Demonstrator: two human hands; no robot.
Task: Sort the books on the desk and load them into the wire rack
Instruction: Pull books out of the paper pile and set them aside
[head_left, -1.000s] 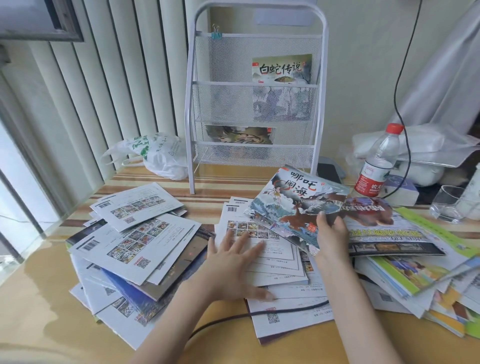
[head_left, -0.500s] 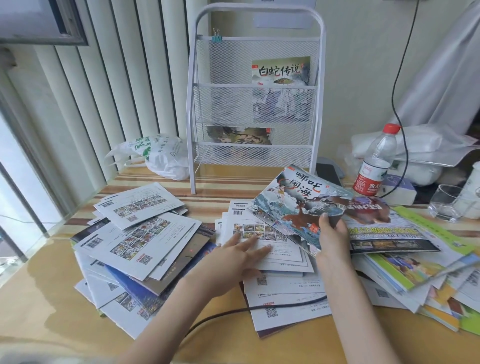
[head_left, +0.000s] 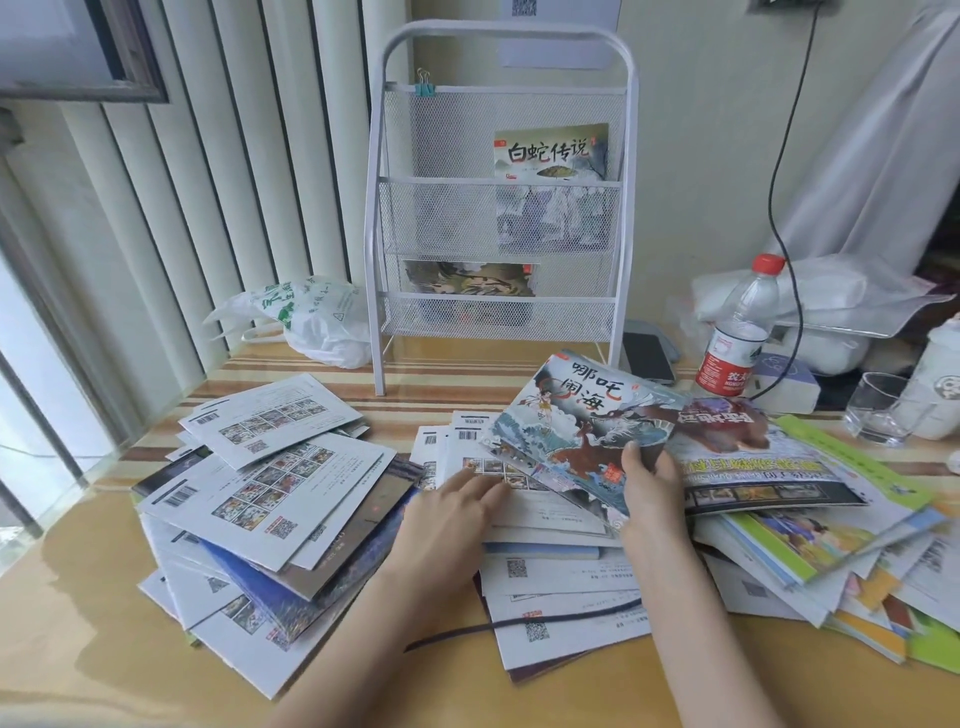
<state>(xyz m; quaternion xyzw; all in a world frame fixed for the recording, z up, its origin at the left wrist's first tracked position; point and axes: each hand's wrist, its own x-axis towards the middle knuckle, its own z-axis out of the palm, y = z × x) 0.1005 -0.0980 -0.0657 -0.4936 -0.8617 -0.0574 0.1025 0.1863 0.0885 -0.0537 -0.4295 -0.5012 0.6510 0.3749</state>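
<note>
A white wire rack (head_left: 501, 208) stands at the back of the desk. Its top pocket holds one picture book (head_left: 551, 152), its lower pocket another (head_left: 470, 278). My right hand (head_left: 652, 480) grips the near edge of a blue dragon-cover book (head_left: 582, 431) and holds it tilted up off the middle pile. My left hand (head_left: 452, 512) lies flat, fingers apart, on the white back-cover books (head_left: 550, 525) under it. More books lie in a fanned pile on the left (head_left: 270, 488) and a colourful pile on the right (head_left: 810, 519).
A water bottle (head_left: 737, 327), a glass (head_left: 878, 408) and a white cup (head_left: 940, 374) stand at the back right. A plastic bag (head_left: 306, 322) lies left of the rack. A black cable (head_left: 524, 621) crosses the near books. A phone (head_left: 647, 356) lies beside the rack.
My left hand has slid forward and to the right over the white books, toward the lifted book. My right hand keeps its hold on the dragon-cover book, which has barely moved.
</note>
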